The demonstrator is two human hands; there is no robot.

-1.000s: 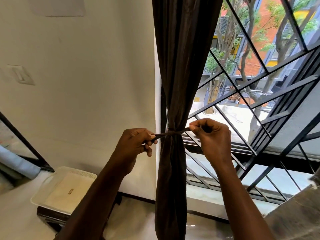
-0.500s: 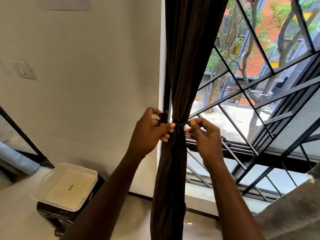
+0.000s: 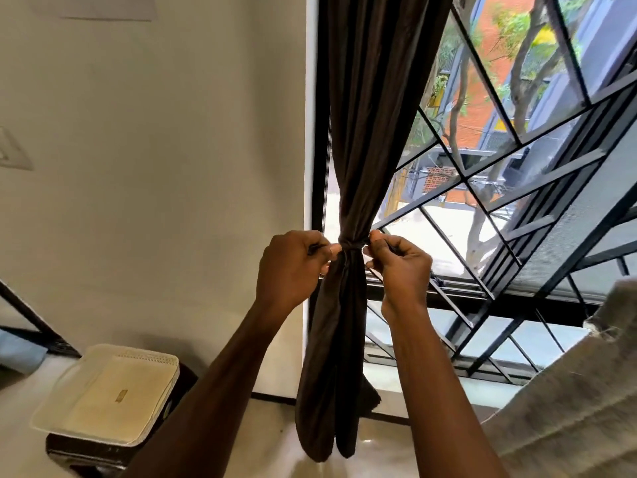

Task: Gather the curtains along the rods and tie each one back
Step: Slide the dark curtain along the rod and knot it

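Observation:
A dark brown curtain (image 3: 372,108) hangs bunched at the left edge of the window. A thin dark tie-back band (image 3: 352,243) cinches it into a narrow waist at mid height. My left hand (image 3: 293,263) pinches the band's left end right beside the curtain. My right hand (image 3: 401,267) pinches the band's right end on the other side. Both fists are curled tight against the gathered cloth. Below the band the curtain flares out and ends just above the floor. The rod is out of view.
A black metal window grille (image 3: 517,188) with slanted bars fills the right. A white wall (image 3: 172,167) is on the left. A cream box on a dark stand (image 3: 110,398) sits low left. Grey fabric (image 3: 568,408) lies at the lower right.
A second ago my hands held the band stretched wide apart. They have closed in against the curtain, and the band now sits pulled tight round the cloth.

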